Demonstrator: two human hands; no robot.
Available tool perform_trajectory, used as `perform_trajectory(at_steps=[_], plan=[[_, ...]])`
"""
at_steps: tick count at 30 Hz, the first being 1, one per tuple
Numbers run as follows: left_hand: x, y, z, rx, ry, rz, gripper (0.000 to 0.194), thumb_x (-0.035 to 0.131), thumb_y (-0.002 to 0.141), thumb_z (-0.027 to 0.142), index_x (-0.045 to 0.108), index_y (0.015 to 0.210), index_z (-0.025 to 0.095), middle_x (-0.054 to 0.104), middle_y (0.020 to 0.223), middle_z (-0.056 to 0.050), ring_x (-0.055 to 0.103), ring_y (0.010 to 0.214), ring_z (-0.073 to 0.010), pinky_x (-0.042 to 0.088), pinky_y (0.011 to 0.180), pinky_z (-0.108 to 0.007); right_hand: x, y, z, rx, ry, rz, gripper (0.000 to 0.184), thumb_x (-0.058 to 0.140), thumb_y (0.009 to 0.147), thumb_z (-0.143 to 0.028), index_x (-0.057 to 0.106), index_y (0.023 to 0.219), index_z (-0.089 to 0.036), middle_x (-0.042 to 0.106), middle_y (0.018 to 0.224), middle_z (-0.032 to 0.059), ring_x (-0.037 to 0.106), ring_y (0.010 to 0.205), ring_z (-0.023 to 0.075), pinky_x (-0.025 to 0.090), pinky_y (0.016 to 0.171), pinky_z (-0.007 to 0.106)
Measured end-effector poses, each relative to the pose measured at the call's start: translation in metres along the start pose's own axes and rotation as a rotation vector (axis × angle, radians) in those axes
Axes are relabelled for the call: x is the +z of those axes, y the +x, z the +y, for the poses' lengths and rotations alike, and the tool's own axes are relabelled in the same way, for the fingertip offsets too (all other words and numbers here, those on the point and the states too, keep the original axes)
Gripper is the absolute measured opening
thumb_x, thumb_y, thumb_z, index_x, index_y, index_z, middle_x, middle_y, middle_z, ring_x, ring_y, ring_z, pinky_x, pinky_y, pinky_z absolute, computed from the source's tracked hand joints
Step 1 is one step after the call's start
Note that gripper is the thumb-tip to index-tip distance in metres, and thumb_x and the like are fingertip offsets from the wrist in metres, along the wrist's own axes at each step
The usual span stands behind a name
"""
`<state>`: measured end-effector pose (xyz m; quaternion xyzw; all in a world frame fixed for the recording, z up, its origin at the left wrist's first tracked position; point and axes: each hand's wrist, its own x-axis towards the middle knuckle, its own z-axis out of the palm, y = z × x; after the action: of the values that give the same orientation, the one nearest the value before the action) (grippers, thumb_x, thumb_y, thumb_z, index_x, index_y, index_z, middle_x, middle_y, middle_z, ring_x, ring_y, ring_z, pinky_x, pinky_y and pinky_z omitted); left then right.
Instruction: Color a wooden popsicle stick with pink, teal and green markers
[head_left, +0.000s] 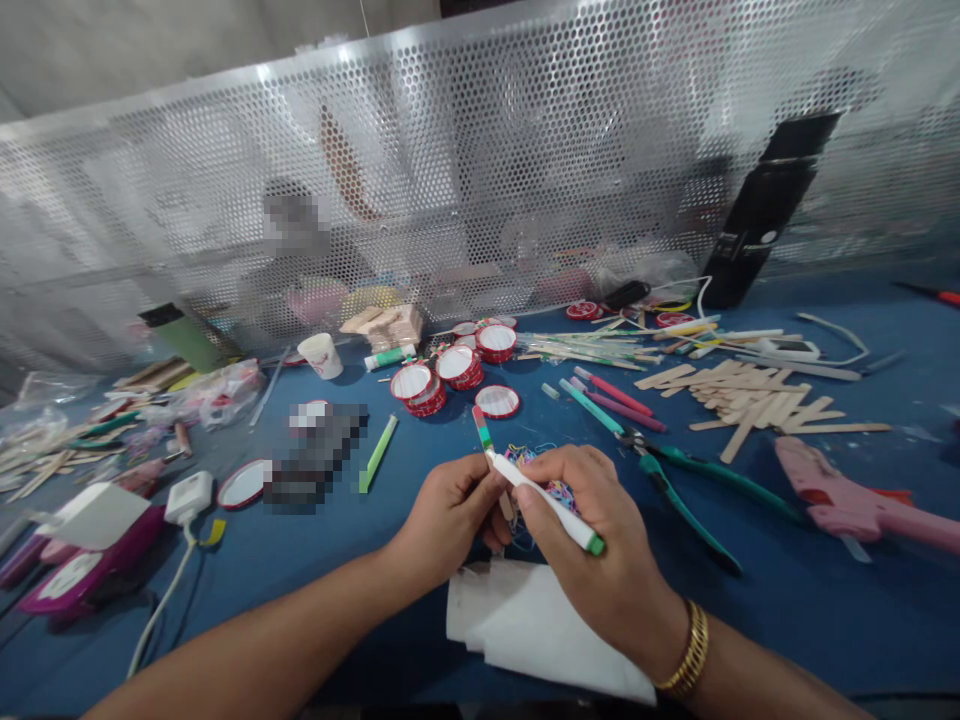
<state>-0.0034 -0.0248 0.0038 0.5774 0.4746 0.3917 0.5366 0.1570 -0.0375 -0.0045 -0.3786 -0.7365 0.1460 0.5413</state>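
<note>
Over the paper, left hand pinches stick, right hand pinches marker; stick's far end banded red and green, near end apparently bare.

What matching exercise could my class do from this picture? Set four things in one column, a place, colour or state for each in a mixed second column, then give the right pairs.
Things
1. White marker
2. Craft stick
3. Glue gun
4. Paper cup

Descriptions
A. Pink, lying at the right side of the table
B. Upright, left of the red-rimmed discs
C. Held in the right hand
D. Red and green bands near its tip, held in the left hand

Right pairs: 1-C, 2-D, 3-A, 4-B
</note>
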Motion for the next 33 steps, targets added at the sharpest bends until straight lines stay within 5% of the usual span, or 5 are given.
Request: perform_trajectory(at_steps=[33], plan=[[-0.0004,0.0,0.0012,0.013,-0.004,-0.008,0.041,0.058,0.087,0.056,0.057,0.075,0.016,0.058,0.053,0.002,0.053,0.044,-0.0092,0.045,0.044,-0.018,0.0,0.0003,0.0002,0.023,-0.016,0.01,0.007,0.053,0.092,-0.02,0.055,0.087,-0.023,0.064,0.08,-0.0021,0.058,0.075,0.0163,0.039,0.08,0.036]])
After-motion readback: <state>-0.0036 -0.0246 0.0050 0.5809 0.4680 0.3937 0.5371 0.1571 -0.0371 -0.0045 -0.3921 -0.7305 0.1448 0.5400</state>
